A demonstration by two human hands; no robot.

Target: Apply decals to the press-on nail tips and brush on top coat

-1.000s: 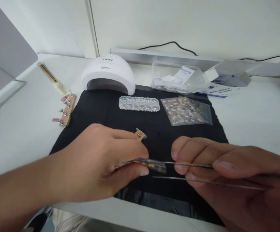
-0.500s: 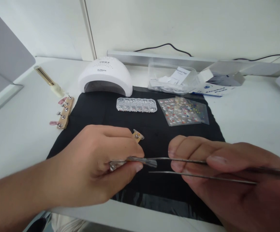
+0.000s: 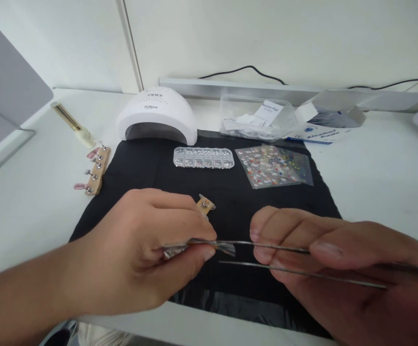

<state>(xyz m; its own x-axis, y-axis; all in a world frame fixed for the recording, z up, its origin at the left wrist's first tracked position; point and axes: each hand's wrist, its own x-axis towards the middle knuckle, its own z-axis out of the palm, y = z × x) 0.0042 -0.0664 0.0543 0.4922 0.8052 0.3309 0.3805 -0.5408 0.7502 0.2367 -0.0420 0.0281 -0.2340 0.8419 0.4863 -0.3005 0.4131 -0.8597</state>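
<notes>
Between the thumb and fingers of my left hand (image 3: 169, 259) is a small, thin piece of clear film (image 3: 227, 249). Its crumpled far end shows near the palm, and a trace of orange shows by the thumb tip. My right hand (image 3: 324, 259) holds metal tweezers (image 3: 288, 248) with their prongs apart. The upper prong reaches the film's top edge at my left fingers; the lower prong passes beneath it. I cannot tell whether they touch. Just behind my left hand, partly hidden, stands a wooden holder (image 3: 203, 205) with a clear nail tip (image 3: 208, 202).
A black cloth (image 3: 140, 168) covers the middle table. Behind lie a compartment box of gems (image 3: 204, 158), sticker sheets (image 3: 266, 168), a white nail lamp (image 3: 158, 113), a clear tub (image 3: 230, 129) and an alcohol pad box (image 3: 324, 132). Left is a wooden nail-tip rack (image 3: 98, 173).
The tweezers have shifted slightly left and down, their upper tip now closer to my left fingers. The film has tilted a little. My left hand sits slightly lower, with the same grip.
</notes>
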